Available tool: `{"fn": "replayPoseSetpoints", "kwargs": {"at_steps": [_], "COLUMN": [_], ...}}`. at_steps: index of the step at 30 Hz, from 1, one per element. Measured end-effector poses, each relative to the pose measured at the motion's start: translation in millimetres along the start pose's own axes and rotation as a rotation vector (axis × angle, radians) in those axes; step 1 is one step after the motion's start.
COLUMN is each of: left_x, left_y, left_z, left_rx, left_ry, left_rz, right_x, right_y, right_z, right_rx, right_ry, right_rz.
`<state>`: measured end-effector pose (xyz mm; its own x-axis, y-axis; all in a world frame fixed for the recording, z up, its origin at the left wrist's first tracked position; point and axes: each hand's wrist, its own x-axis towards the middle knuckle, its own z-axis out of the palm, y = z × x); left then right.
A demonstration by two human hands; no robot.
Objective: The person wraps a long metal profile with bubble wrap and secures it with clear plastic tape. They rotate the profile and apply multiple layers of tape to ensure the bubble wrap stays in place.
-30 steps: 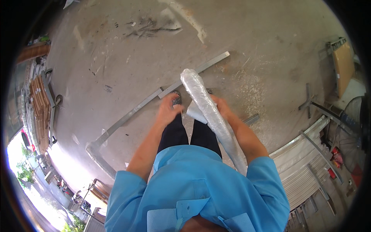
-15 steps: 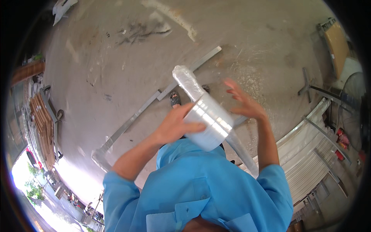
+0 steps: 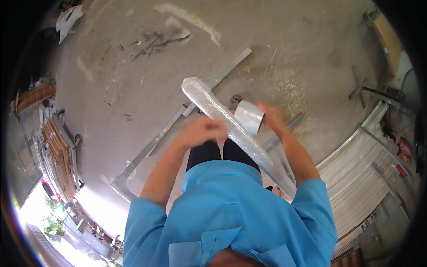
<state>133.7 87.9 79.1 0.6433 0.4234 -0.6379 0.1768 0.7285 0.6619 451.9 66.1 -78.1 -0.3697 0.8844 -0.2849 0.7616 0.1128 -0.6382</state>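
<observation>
The film roll [image 3: 249,116] is gripped at its right end by the closed right hand [image 3: 271,117], right of the wrapped bar [image 3: 212,104]; left of it, the fingers of the left hand [image 3: 202,132] are curled, any hold unclear

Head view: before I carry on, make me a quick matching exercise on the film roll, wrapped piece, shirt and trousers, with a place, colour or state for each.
Things:
1. film roll
2. wrapped piece
3. shirt
4. trousers

Matches:
A. dark, almost black
B. held at one end by the right hand
C. light blue
D. long, slanting from upper left to lower right

Pairs: 1-B, 2-D, 3-C, 4-A
</observation>
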Motion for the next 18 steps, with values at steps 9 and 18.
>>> {"fn": "replayPoseSetpoints", "kwargs": {"at_steps": [9,18], "left_x": [-14,-95], "left_y": [-188,-49], "left_z": [36,73], "left_rx": [0.451,0.024], "left_ry": [0.555,0.336], "left_rz": [0.147,0.275], "right_x": [0,-80], "right_y": [-34,-97], "right_z": [97,-110], "right_rx": [1.285,0.460], "right_ry": [-0.662,-0.201], "right_rz": [0.519,0.088]}}
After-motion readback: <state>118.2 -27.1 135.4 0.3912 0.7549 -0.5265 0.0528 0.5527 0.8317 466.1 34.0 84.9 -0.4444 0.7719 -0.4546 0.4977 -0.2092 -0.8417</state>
